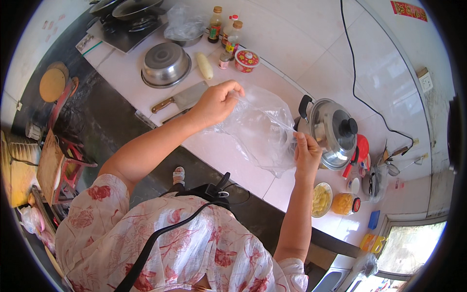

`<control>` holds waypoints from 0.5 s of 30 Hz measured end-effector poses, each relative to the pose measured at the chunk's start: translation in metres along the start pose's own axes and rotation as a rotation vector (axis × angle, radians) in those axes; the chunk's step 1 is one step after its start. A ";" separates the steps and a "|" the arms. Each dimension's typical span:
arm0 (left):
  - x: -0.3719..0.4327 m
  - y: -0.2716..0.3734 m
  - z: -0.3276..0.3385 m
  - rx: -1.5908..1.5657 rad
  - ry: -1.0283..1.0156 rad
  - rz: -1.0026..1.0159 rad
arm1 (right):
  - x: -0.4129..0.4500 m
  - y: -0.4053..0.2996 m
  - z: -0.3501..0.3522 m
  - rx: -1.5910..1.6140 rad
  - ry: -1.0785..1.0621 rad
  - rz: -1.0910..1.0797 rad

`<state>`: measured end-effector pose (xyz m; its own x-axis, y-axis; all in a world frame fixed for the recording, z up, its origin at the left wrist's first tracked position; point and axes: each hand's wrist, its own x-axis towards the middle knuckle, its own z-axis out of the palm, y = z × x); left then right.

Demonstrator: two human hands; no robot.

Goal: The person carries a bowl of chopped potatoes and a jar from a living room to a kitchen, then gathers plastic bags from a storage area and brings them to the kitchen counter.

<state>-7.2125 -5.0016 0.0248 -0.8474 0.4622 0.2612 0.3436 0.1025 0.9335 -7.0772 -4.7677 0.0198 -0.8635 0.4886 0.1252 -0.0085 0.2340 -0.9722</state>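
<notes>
A clear plastic bag (262,124) is stretched between my two hands above the tiled counter (233,153). My left hand (220,100) pinches one end of its edge between thumb and fingers. The other end is gripped by my right hand (306,153), close to a lidded steel pot (326,133). Below my left hand lies a cleaver (182,98) with a wooden handle, its blade partly hidden. A second dark-handled tool (175,116) shows beside it, mostly covered by my wrist. Beyond the cleaver rests a pale peeled vegetable (204,65).
An upturned steel basin (166,65) stands by the cleaver. Sauce bottles (215,25) and a red lidded bowl (247,61) line the wall. An induction cooker (126,34) is far left. To the right are a plate of yellow food (321,200) and a jar (344,203).
</notes>
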 end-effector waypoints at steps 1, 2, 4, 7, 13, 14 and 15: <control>0.000 0.002 0.002 -0.020 -0.022 -0.042 | -0.002 -0.001 0.001 -0.290 0.127 -0.216; -0.001 0.002 0.009 -0.023 -0.019 -0.037 | -0.005 -0.002 0.003 -0.580 0.256 -0.434; -0.007 -0.008 0.027 -0.120 -0.149 -0.078 | -0.029 -0.022 0.022 -0.696 0.195 -0.622; -0.012 0.013 0.077 -0.057 -0.227 0.127 | -0.061 -0.020 0.044 -0.597 -0.126 -0.571; -0.043 0.031 0.121 0.075 -0.657 0.251 | -0.051 0.079 0.031 -0.038 -0.051 -0.304; -0.045 0.034 0.115 0.072 -0.662 0.256 | -0.052 0.095 0.018 0.070 0.010 -0.235; -0.048 0.033 0.103 -0.115 -0.666 0.265 | -0.054 0.111 0.009 0.182 0.072 -0.163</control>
<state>-7.1192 -4.9295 0.0176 -0.3025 0.9008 0.3115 0.4277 -0.1638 0.8890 -7.0360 -4.7754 -0.0969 -0.8051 0.5170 0.2907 -0.2412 0.1622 -0.9568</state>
